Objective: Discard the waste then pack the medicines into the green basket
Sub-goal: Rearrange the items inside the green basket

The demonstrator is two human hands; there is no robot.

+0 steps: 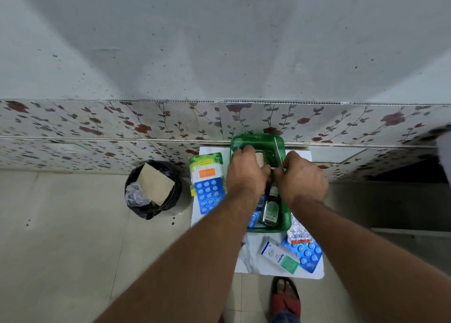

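A sandalled foot [285, 296] stands on the tiled floor at 6 o'clock, just below the near edge of a small white table [256, 266]. On the near part of the table lies a white and green box [280, 255], overlapping a blue blister sheet [308, 253] at its 3 o'clock. Just beyond that sheet, at 12 o'clock from it, a silver strip [297, 232] rests against the near right corner of the green basket [258, 141].

The basket sits on the table's middle and far part, reaching toward the flowered wall. Inside its near end lies a dark bottle [269, 211], with a blue pack [255, 219] at its 9 o'clock, partly hidden under the left forearm.

Both arms reach over the basket. The left hand [246, 173] is curled with its fingers round a tan roll [260, 159] deeper in the basket. The right hand [302, 178] is closed, pinching a thin silver strip edge [279, 155] that stands up and slants toward the far rim. The two hands meet fingertip to fingertip over the basket's centre.

At 9 o'clock from the basket, on the table's left side, a second blue blister sheet [210, 195] lies with a green swab pack [207, 167] beyond it.

Farther at 9 o'clock, on the floor, a black-lined bin [153, 189] holds a tan card and crumpled plastic.
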